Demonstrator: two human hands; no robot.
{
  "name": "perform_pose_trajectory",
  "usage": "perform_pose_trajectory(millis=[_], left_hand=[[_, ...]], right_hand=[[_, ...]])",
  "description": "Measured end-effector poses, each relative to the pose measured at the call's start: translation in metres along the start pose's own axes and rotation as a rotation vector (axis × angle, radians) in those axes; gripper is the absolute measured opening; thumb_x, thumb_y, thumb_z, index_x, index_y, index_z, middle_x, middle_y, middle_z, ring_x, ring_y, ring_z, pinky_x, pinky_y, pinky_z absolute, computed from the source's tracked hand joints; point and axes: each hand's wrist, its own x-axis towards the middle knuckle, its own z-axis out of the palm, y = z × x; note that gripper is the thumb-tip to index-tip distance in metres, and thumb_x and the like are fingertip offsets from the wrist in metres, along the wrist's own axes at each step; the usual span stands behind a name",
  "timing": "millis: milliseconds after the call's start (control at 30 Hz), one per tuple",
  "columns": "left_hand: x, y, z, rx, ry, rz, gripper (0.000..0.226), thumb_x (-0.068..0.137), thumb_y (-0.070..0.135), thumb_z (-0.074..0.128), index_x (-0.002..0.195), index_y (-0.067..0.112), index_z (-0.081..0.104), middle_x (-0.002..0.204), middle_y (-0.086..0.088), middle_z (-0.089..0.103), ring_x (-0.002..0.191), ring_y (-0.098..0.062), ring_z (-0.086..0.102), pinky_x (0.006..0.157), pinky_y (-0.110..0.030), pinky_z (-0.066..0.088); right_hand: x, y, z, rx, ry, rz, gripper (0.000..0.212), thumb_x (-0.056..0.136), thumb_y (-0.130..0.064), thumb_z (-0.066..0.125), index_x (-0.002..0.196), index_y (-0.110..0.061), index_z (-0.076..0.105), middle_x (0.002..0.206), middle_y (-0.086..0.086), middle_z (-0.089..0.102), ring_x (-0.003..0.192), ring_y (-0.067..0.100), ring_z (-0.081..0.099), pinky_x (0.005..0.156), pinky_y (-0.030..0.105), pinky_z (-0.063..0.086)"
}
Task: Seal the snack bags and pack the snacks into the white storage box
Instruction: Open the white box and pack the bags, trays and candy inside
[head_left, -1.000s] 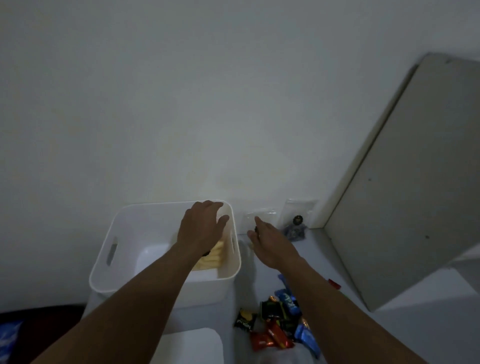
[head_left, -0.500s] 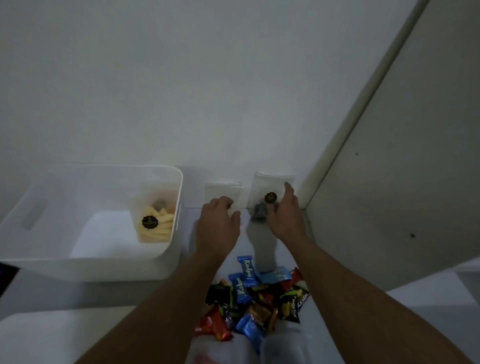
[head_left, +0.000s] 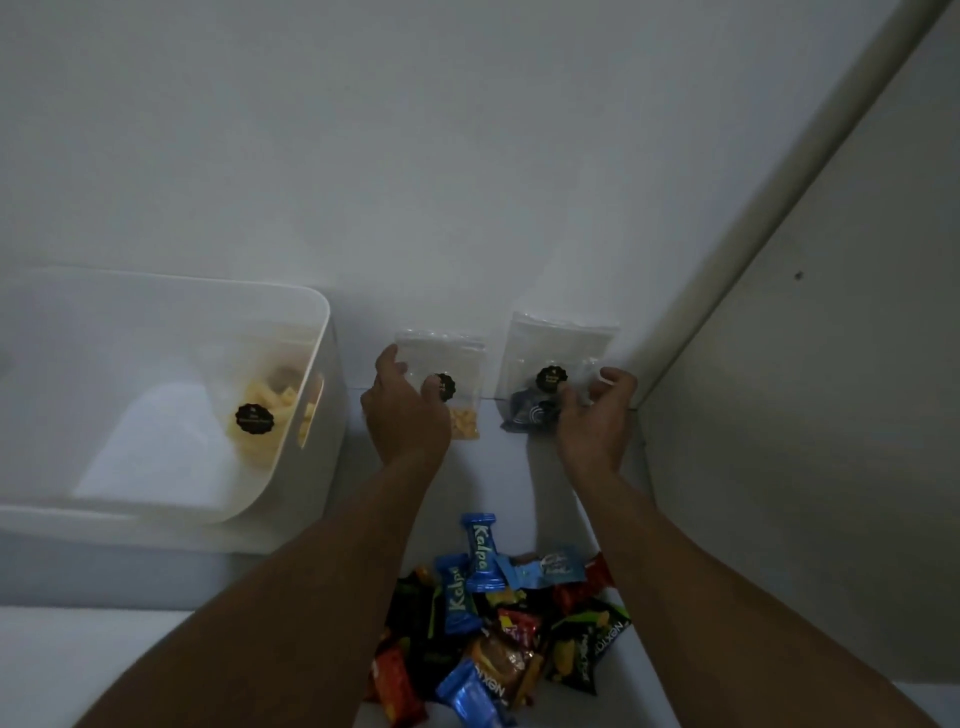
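Two clear zip bags lean upright against the wall. My left hand (head_left: 402, 410) grips the bag of yellow snacks (head_left: 457, 374), thumb over its black sticker. The bag of dark cookies (head_left: 550, 358) stands to the right, and my right hand (head_left: 595, 415) holds its lower right side with curled fingers. The white storage box (head_left: 311, 322) sits at the left with one bag of yellow snacks (head_left: 265, 415) inside against its right wall.
A heap of several wrapped candies and bars (head_left: 498, 618) lies on the white table between my forearms. A large grey board (head_left: 810, 389) leans against the wall at the right, close behind the cookie bag.
My left hand left the box and reached the yellow snack bag. My right hand slid from the cookie bag's front to its right side. The view swung right and closer.
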Motion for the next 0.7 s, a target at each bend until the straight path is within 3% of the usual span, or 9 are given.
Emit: perform_pose_trajectory(millis=[133, 300, 400, 500, 600, 700], left_hand=[[0.003, 0.000, 0.003, -0.063, -0.011, 0.009, 0.038, 0.087, 0.023, 0.068, 0.122, 0.028, 0.054, 0.099, 0.005, 0.065, 0.097, -0.023, 0.061, 0.079, -0.037, 0.054], [-0.003, 0.002, -0.003, -0.065, -0.087, 0.039, 0.007, 0.083, 0.016, 0.071, 0.089, 0.018, 0.068, 0.092, 0.000, 0.069, 0.089, -0.016, 0.065, 0.074, -0.022, 0.046], [-0.006, 0.011, -0.012, -0.079, -0.106, 0.022, 0.002, 0.082, 0.017, 0.067, 0.085, 0.017, 0.067, 0.084, 0.000, 0.070, 0.082, -0.018, 0.064, 0.069, -0.026, 0.048], [-0.008, 0.018, -0.020, -0.084, -0.154, 0.083, 0.004, 0.083, 0.019, 0.066, 0.086, 0.017, 0.067, 0.079, 0.001, 0.069, 0.076, -0.015, 0.062, 0.062, -0.021, 0.045], [-0.008, 0.022, -0.025, -0.099, -0.238, 0.139, 0.006, 0.083, 0.021, 0.070, 0.087, 0.019, 0.074, 0.082, 0.005, 0.073, 0.082, -0.013, 0.067, 0.068, -0.018, 0.047], [-0.010, 0.030, -0.034, -0.010, -0.271, 0.186, 0.006, 0.084, 0.023, 0.071, 0.086, 0.020, 0.076, 0.082, 0.004, 0.074, 0.082, -0.013, 0.068, 0.073, -0.021, 0.045]], right_hand=[[0.005, 0.000, -0.005, -0.015, -0.030, -0.031, 0.038, 0.088, -0.019, 0.068, 0.118, -0.022, 0.044, 0.095, 0.005, 0.060, 0.081, 0.022, 0.062, 0.070, 0.034, 0.052], [0.006, -0.004, -0.015, -0.050, -0.048, -0.013, 0.011, 0.084, -0.016, 0.065, 0.094, -0.020, 0.062, 0.089, 0.000, 0.065, 0.080, 0.016, 0.060, 0.065, 0.022, 0.039], [-0.001, -0.014, -0.028, 0.022, -0.090, -0.008, 0.017, 0.082, -0.025, 0.071, 0.084, -0.012, 0.061, 0.078, -0.002, 0.063, 0.069, 0.010, 0.056, 0.061, 0.023, 0.040], [-0.005, -0.024, -0.039, 0.036, -0.110, -0.069, 0.015, 0.084, -0.024, 0.072, 0.088, -0.012, 0.066, 0.077, -0.005, 0.064, 0.071, 0.008, 0.057, 0.064, 0.020, 0.043], [-0.006, -0.033, -0.049, -0.014, -0.165, -0.134, 0.003, 0.086, -0.021, 0.068, 0.086, -0.020, 0.070, 0.076, -0.004, 0.067, 0.070, 0.008, 0.059, 0.061, 0.020, 0.043], [-0.007, -0.042, -0.058, -0.137, -0.218, -0.246, 0.020, 0.088, -0.016, 0.064, 0.068, -0.018, 0.061, 0.063, -0.004, 0.060, 0.060, 0.010, 0.053, 0.054, 0.025, 0.037]])
